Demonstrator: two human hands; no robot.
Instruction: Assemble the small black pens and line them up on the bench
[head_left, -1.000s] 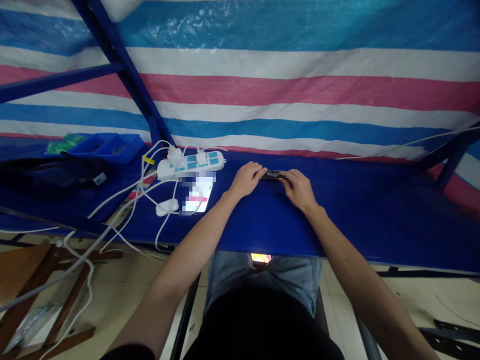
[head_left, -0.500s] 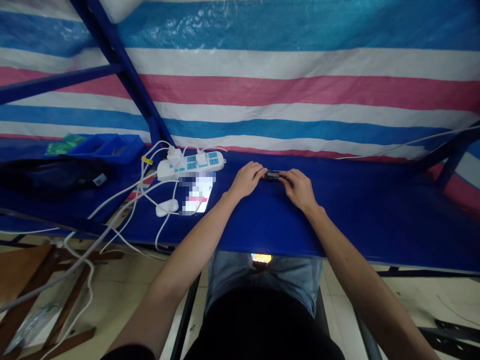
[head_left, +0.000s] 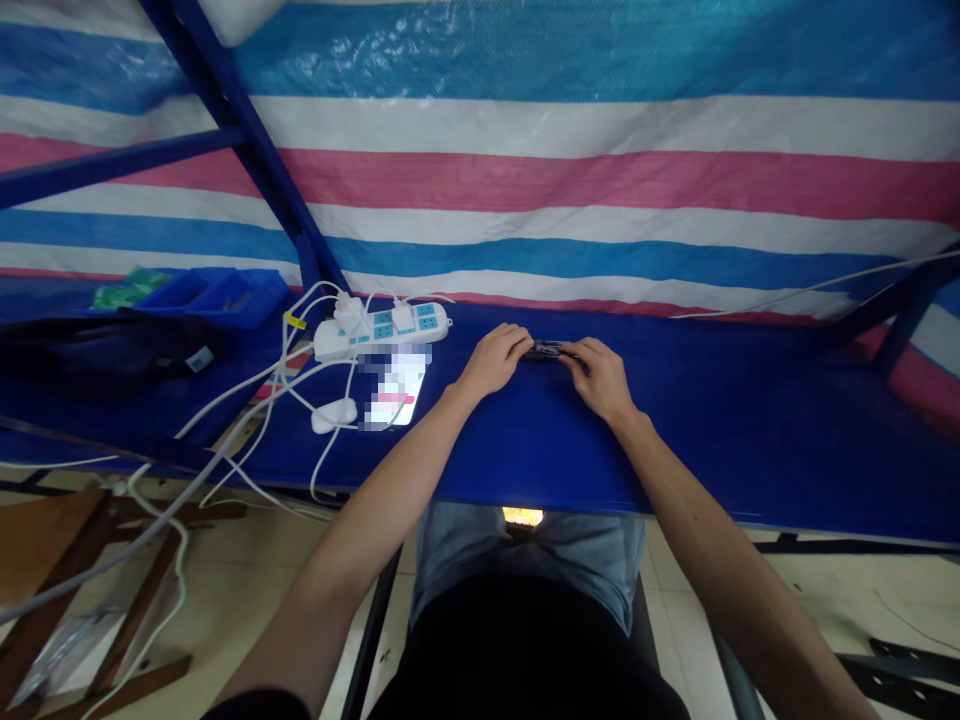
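Note:
A small dark oblong object [head_left: 545,349] with a few thin grey strips along it lies on the blue table, between my two hands. Closed at its left end is my left hand [head_left: 499,357], fingers bent and pressed together around that end. My right hand [head_left: 598,375] pinches at the opposite end with thumb and forefinger. Its fingertips hide part of the object, so I cannot make out its exact kind.
To the left lie a white power strip [head_left: 382,331] with plugs, a lit phone [head_left: 397,390], a white oval device [head_left: 334,415] and tangled white cables. Farther left are a blue bin [head_left: 251,295] and a dark cloth item [head_left: 97,350]. A striped tarp [head_left: 600,185] hangs behind.
The strips on the dark object have shifted a little at its right end, close to my right fingertips. Both hands stay almost in place.

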